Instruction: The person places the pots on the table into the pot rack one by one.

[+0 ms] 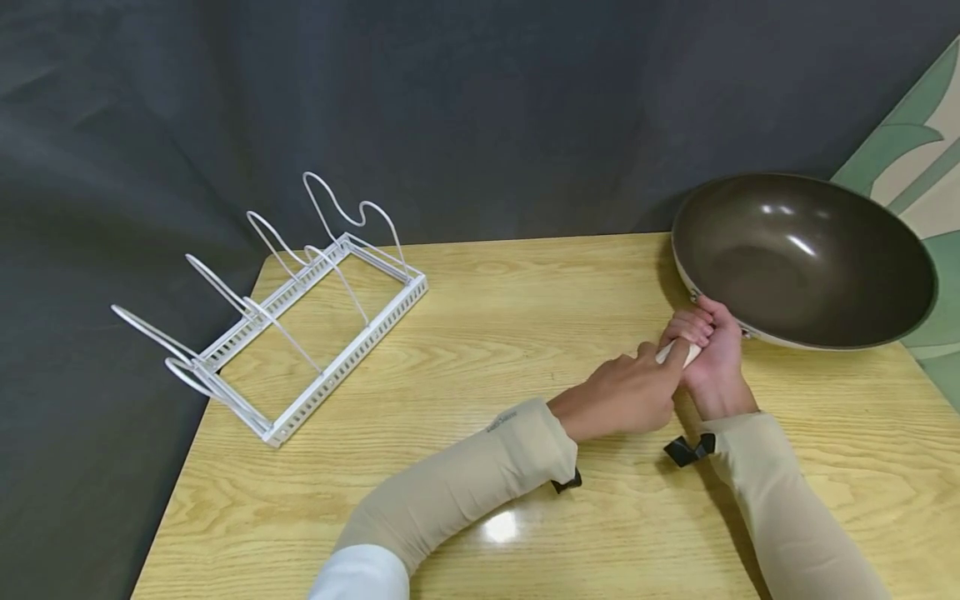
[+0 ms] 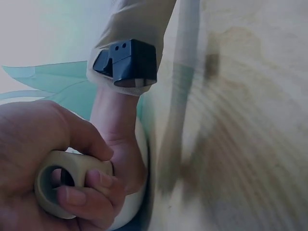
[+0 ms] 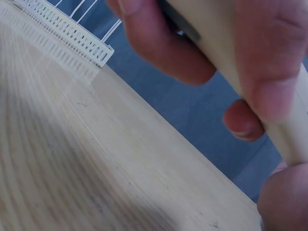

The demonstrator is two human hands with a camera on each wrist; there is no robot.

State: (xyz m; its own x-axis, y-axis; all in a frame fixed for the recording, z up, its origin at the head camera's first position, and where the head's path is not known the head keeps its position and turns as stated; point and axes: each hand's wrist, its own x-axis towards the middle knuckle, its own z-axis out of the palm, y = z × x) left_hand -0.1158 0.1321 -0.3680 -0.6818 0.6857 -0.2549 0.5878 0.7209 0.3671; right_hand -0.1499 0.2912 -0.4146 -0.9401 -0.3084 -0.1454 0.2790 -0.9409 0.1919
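Both hands grip the cream handle [image 1: 678, 353] of a dark brown wok [image 1: 806, 258], held tilted above the right far part of a light wooden table [image 1: 525, 350]. The right hand [image 1: 708, 354] wraps the handle near the bowl; the left hand [image 1: 626, 392] clasps its looped end [image 2: 62, 185] — fingers curled tight. A white wire pan rack [image 1: 300, 317] stands well apart, at the table's left far corner, against a dark backdrop cloth [image 1: 375, 100].

The head camera looks forward and down over the wooden table [image 1: 480, 333] from the near side. The left wrist camera sits very close under the pan handle [image 2: 72, 185], facing right. The right wrist camera, equally close, faces left toward the white rack [image 3: 62, 41], also seen in the head view.
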